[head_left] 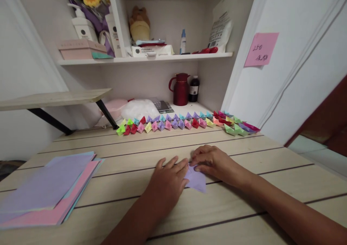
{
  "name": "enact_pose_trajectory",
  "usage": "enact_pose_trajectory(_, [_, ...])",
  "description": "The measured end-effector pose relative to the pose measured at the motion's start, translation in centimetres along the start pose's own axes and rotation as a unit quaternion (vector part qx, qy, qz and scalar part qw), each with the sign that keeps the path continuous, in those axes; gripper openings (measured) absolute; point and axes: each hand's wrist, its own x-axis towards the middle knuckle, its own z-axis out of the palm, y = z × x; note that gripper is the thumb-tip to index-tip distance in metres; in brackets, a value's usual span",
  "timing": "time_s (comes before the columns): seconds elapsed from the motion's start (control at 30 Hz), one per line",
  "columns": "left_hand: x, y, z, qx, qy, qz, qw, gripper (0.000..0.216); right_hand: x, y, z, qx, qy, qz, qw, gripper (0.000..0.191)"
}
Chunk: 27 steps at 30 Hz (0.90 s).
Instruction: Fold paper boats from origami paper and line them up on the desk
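Note:
A small folded piece of purple paper point(197, 180) lies on the slatted wooden table between my hands. My left hand point(168, 180) rests with its fingers spread, the fingertips pressing the paper's left edge. Thumb and fingers of my right hand point(213, 163) are pinched together on the paper's upper right part. The fingers partly cover the paper, so its full shape is hidden. Beyond my hands, several small folded paper boats point(175, 123) in many colours stand in rows along the back of the table.
At the left lies a stack of coloured paper sheets point(51, 183), purple on top. A small raised shelf point(56, 97) on black brackets stands behind it. A dark red jug point(181, 89) and a dark bottle point(193, 89) stand at the back. A pink note point(261, 49) hangs at the right.

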Motion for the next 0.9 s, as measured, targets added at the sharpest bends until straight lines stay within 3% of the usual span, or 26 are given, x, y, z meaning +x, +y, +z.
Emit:
enact_pose_trajectory(0.17, [0.0, 0.1, -0.6, -0.005, -0.018, -0.006, 1.0, 0.042, -0.4, 1.0, -1.1, 0.022, -0.031, 0.009, 0.999, 0.018])
enact_pose_trajectory(0.37, [0.0, 0.1, -0.8, -0.019, -0.033, -0.018, 0.999, 0.043, 0.1, 0.4, -0.5, -0.007, 0.045, 0.118, 0.992, 0.021])
enact_pose_trajectory(0.5, [-0.1, 0.2, -0.7, -0.018, -0.029, -0.024, 0.999, 0.043, -0.1, 0.0, 0.5, -0.063, 0.004, 0.115, 0.991, 0.043])
enact_pose_trajectory(0.73, [-0.2, 0.0, -0.7, -0.022, -0.034, -0.036, 0.999, 0.044, -0.4, 0.6, -0.5, -0.033, -0.078, 0.141, 0.986, 0.042])
enact_pose_trajectory(0.83, [-0.3, 0.0, -0.8, -0.024, -0.033, -0.037, 0.998, 0.044, -0.4, 1.1, -0.8, -0.001, -0.073, 0.127, 0.989, 0.047])
enact_pose_trajectory(0.9, [-0.3, 0.0, -0.8, -0.024, -0.029, -0.037, 0.999, 0.044, -0.4, 1.2, -0.7, 0.032, -0.032, 0.102, 0.994, 0.051])
